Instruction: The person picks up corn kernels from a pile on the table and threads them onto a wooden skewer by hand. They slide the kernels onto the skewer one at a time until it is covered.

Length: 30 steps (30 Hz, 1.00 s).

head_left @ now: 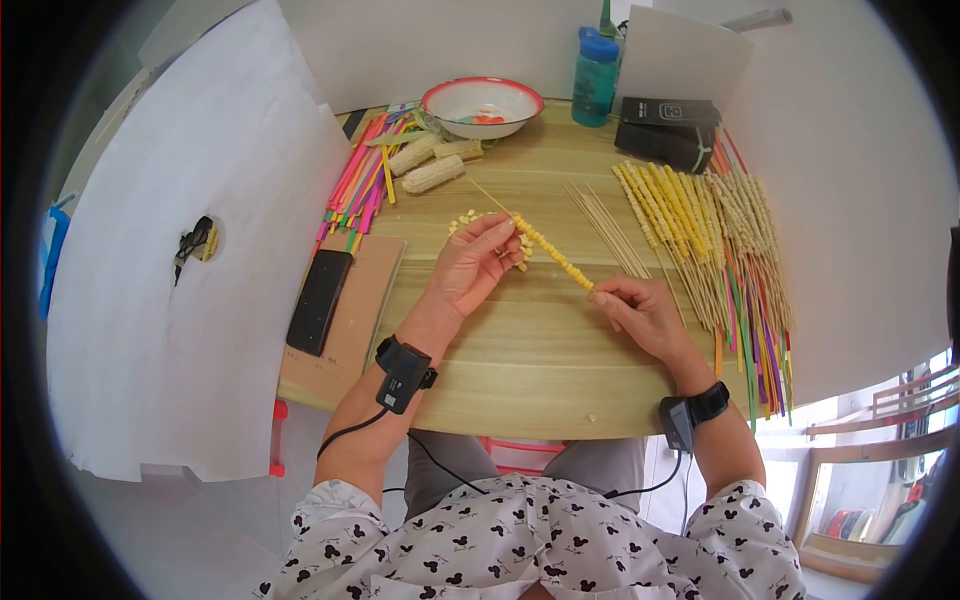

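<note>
A thin stick threaded with yellow corn kernels (552, 251) slants between my two hands above the table. My left hand (474, 262) pinches it near its upper end, where the bare pointed tip sticks out past the fingers. At its lower end, my right hand (642, 314) has thumb and fingers closed on it. Loose kernels (464, 222) lie on the table behind my left hand, which partly hides them. Several bare sticks (608, 228) rest to the right of the held one.
Kernel-covered sticks (680, 215) lie at the right. Stripped cobs (433, 175), a red-rimmed bowl (482, 125), a blue bottle (595, 82) and a black box (665, 140) stand farther back. Colored strips (362, 180), a phone (320, 302) and a brown board (368, 318) lie at the left.
</note>
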Each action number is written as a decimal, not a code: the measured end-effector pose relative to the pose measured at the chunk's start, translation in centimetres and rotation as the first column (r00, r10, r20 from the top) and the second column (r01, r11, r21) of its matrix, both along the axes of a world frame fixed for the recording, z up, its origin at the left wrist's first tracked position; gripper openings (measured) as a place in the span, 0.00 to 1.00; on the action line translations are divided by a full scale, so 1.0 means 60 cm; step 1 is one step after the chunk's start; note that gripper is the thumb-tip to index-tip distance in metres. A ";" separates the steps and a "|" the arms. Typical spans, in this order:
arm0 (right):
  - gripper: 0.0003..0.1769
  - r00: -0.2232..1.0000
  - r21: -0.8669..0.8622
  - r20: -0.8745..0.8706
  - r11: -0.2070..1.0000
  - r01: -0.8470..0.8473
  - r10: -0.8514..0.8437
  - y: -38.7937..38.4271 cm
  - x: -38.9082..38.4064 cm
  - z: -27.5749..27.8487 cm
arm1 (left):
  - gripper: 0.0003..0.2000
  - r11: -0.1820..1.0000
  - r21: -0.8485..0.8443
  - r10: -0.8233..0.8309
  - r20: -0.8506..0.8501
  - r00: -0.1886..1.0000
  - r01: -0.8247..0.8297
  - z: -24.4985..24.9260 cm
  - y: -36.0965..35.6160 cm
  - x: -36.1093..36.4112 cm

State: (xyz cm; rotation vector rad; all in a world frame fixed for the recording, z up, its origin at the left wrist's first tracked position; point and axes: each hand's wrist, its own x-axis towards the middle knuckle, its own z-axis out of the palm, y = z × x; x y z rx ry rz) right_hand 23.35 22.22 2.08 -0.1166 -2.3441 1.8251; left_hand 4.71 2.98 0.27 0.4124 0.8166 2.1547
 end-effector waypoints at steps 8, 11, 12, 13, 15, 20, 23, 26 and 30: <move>0.11 0.999 0.029 0.046 0.999 -0.021 0.020 0.001 -0.002 -0.001 | 0.08 0.999 -0.038 0.036 -0.032 0.999 -0.037 0.004 0.001 0.001; 0.10 0.999 -0.069 -0.025 0.997 0.019 -0.021 0.008 -0.007 -0.015 | 0.09 0.974 -0.165 0.135 -0.128 0.982 -0.156 0.019 -0.007 -0.006; 0.10 0.996 -0.094 -0.042 0.993 0.069 -0.074 0.011 -0.007 -0.012 | 0.09 0.929 -0.244 0.203 -0.287 0.936 -0.277 0.021 -0.012 -0.015; 0.10 0.990 -0.119 -0.059 0.986 0.118 -0.125 0.014 -0.008 -0.010 | 0.09 0.865 -0.298 0.248 -0.444 0.861 -0.403 0.022 -0.016 -0.022; 0.10 0.984 -0.120 -0.045 0.979 0.168 -0.174 0.023 -0.010 -0.011 | 0.08 0.815 -0.318 0.238 -0.579 0.780 -0.485 0.024 -0.022 -0.032; 0.11 0.967 -0.136 0.006 0.958 0.254 -0.255 0.025 -0.008 -0.003 | 0.05 0.778 -0.389 -0.044 -0.817 0.575 -0.494 0.023 -0.019 -0.012; 0.11 0.969 -0.102 0.010 0.963 0.247 -0.248 0.025 -0.006 0.001 | 0.04 0.712 -0.325 -0.265 -0.945 0.190 -0.622 0.028 -0.013 0.004; 0.10 0.973 -0.080 0.009 0.969 0.232 -0.232 0.023 -0.006 0.002 | 0.05 0.756 -0.282 -0.321 -0.946 0.041 -0.590 0.022 -0.011 0.008; 0.10 0.975 -0.105 0.010 0.970 0.221 -0.221 0.019 -0.007 -0.002 | 0.04 0.757 -0.157 -0.339 -0.924 -0.176 -0.634 0.007 -0.010 0.009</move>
